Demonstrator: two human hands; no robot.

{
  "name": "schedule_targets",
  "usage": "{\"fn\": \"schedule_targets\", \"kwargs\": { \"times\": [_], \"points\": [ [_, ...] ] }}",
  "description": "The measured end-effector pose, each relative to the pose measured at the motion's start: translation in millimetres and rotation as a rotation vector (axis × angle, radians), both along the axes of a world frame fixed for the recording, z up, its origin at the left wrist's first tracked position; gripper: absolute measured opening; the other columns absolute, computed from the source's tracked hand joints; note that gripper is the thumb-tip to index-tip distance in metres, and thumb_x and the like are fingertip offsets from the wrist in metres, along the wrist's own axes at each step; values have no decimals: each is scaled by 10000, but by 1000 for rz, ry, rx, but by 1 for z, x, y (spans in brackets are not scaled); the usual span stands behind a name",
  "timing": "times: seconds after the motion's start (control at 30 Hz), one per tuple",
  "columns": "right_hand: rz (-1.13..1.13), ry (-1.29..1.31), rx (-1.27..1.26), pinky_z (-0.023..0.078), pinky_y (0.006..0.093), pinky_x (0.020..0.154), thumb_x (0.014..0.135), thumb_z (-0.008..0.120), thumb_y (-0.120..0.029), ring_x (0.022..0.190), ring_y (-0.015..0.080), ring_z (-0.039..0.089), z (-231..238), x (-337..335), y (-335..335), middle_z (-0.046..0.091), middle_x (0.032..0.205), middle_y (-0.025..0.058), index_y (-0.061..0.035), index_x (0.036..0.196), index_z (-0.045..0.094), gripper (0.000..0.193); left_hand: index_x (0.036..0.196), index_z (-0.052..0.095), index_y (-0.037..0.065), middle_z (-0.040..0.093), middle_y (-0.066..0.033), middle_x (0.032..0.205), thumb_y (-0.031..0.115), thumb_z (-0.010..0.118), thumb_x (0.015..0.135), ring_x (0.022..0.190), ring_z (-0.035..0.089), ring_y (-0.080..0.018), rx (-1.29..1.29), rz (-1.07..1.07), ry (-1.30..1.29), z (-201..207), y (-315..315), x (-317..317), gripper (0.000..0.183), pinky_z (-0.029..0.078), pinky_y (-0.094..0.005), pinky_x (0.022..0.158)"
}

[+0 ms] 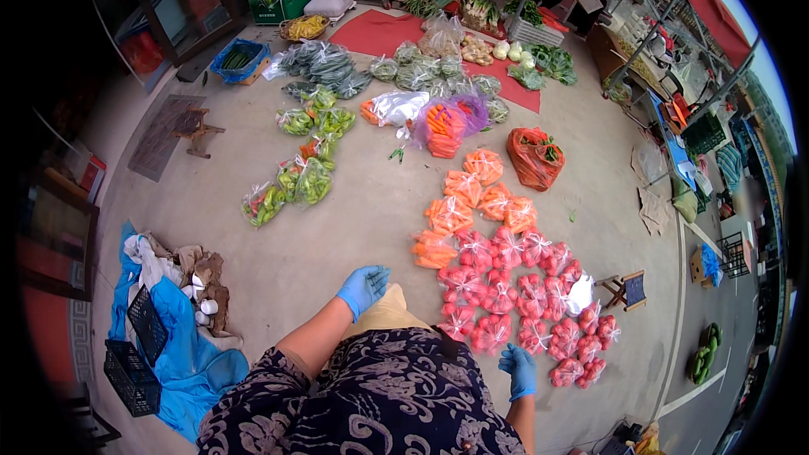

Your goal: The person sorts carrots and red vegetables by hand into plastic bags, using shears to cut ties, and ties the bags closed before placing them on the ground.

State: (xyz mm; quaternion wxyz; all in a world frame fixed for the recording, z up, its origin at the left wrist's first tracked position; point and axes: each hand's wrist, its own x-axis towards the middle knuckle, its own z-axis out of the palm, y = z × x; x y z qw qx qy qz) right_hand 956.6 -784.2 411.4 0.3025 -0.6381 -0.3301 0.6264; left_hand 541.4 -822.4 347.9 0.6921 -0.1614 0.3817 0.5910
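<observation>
My left hand (364,289), in a blue glove, hangs in front of my body with its fingers loosely stretched and nothing in them. Lower on the right is my gloved right hand (518,371), fingers slightly bent and apart, holding nothing that I can see. It is nearest to the knotted clear bags of red round produce (499,297) on the ground. Beyond these lie bags of carrots (449,215). A purple bag of carrots (444,128) and a red bag with green produce (536,157) stand farther off. Bags of green peppers (313,181) lie ahead to the left.
A blue sheet (181,371) with black crates (132,379) lies at left. Small folding stools stand at right (625,290) and left (197,131). Bagged greens (324,66) and a red mat (375,32) are at the back. A parked-lane edge line (678,312) runs along the right.
</observation>
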Motion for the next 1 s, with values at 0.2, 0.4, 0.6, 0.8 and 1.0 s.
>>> {"fn": "schedule_targets", "kwargs": {
  "times": [0.2, 0.4, 0.6, 0.8, 1.0],
  "points": [
    [28, 11, 14, 486, 256, 537, 837, 516, -175, 579, 146, 561, 7, -63, 24, 605, 743, 82, -12, 926, 605, 206, 898, 541, 112, 626, -42, 893, 167, 471, 816, 714, 566, -149, -75, 89, -37, -26, -19, -38, 122, 450, -308, 654],
    [40, -5, -26, 489, 263, 543, 842, 506, -158, 580, 153, 570, 10, -141, 28, 607, 749, 81, -2, 958, 596, 214, 944, 534, 86, 617, -53, 956, 158, 466, 829, 745, 565, -142, 10, -32, -36, -12, 38, -93, 152, 458, -284, 665],
    [-50, -32, 69, 489, 281, 556, 833, 517, -167, 591, 163, 577, 20, -198, 38, 612, 749, 82, -8, 940, 594, 207, 914, 556, 93, 624, -51, 929, 164, 487, 816, 718, 567, -151, 73, -57, -65, 2, 87, -172, 140, 464, -300, 661],
    [-106, -20, 54, 491, 277, 580, 843, 503, -189, 626, 156, 583, 14, -212, 36, 618, 781, 77, -16, 958, 591, 226, 867, 575, 86, 631, -56, 913, 135, 509, 791, 714, 583, -156, 125, -81, -129, 30, 119, -210, 112, 467, -308, 654],
    [-58, 40, 25, 487, 263, 605, 853, 497, -213, 644, 133, 580, 6, -224, 57, 621, 806, 69, -23, 970, 594, 243, 883, 580, 66, 629, -74, 932, 112, 497, 787, 766, 598, -168, 119, -60, -155, 47, 105, -193, 135, 469, -331, 663]
  ]
}}
